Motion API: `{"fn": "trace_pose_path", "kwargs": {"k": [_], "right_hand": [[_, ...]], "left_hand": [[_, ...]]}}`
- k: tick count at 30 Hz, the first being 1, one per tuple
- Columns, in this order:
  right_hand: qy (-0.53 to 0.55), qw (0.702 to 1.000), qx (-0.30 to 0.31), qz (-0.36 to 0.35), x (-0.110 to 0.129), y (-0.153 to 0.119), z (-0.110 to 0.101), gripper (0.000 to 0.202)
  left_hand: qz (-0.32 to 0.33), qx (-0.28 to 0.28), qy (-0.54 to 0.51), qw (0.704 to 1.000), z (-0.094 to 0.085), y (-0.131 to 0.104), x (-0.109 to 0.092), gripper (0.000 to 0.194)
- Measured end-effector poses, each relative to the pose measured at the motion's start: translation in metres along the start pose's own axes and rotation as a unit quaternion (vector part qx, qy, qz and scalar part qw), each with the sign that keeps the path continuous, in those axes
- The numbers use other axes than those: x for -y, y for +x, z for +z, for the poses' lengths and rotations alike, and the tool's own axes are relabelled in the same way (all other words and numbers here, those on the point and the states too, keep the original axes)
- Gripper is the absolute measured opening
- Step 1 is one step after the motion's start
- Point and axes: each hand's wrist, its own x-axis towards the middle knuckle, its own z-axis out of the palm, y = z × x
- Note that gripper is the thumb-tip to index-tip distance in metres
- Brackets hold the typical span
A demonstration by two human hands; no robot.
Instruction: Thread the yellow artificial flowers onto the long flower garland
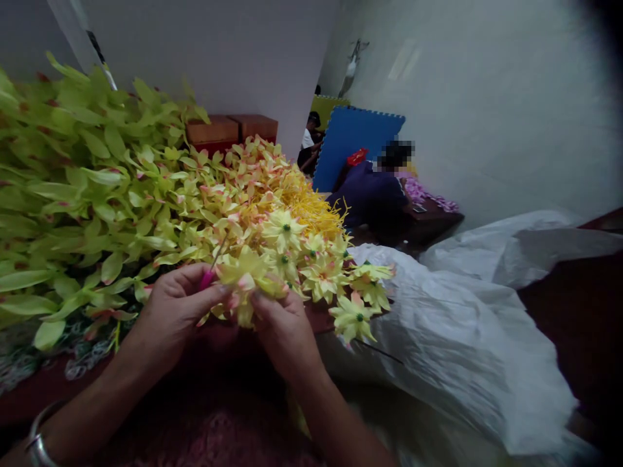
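Note:
Both my hands meet at a pale yellow artificial flower (246, 269) with pinkish petal tips. My left hand (178, 305) pinches its left side, and a small pink-handled tool (207, 279) with a thin metal shaft sticks up from the same fingers. On the other side, my right hand (287, 324) grips the lower petals between thumb and fingers. Just beyond lie several assembled yellow flowers with green centres, one of them a flower (359, 316) at the right edge of the pile. Loose yellow-pink petal pieces (209, 194) are heaped behind my hands.
Long green-yellow petals (73, 181) pile high on the left. Yellow thin strands (316, 204) lie behind the flowers. White plastic sacking (467, 337) spreads to the right. Farther off, a person in dark clothing (367, 194) sits near a blue foam mat (353, 143) and purple petals (426, 192).

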Motion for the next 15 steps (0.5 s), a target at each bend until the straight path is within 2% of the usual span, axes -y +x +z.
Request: {"fn": "trace_pose_path", "kwargs": {"k": [2,5,8,11,15], "right_hand": [[-0.030,0.999,-0.039,0.017,0.001,0.002,0.003,0.016],[-0.134,0.986,-0.093,0.030,0.002,0.005,0.008,0.018],[-0.182,0.981,-0.065,0.015,-0.003,0.005,0.013,0.031],[-0.165,0.986,-0.021,-0.007,-0.010,0.004,0.017,0.026],[-0.149,0.987,-0.046,-0.034,-0.016,0.005,0.019,0.021]], "left_hand": [[-0.001,0.001,0.007,1.000,-0.008,0.000,0.002,0.012],[0.000,-0.011,-0.002,1.000,-0.018,0.000,0.005,0.015],[0.002,-0.011,-0.010,1.000,-0.026,-0.001,0.006,0.016],[0.006,-0.004,-0.004,1.000,-0.031,-0.001,0.004,0.015],[0.014,0.012,-0.011,1.000,-0.034,-0.002,0.001,0.014]]}}
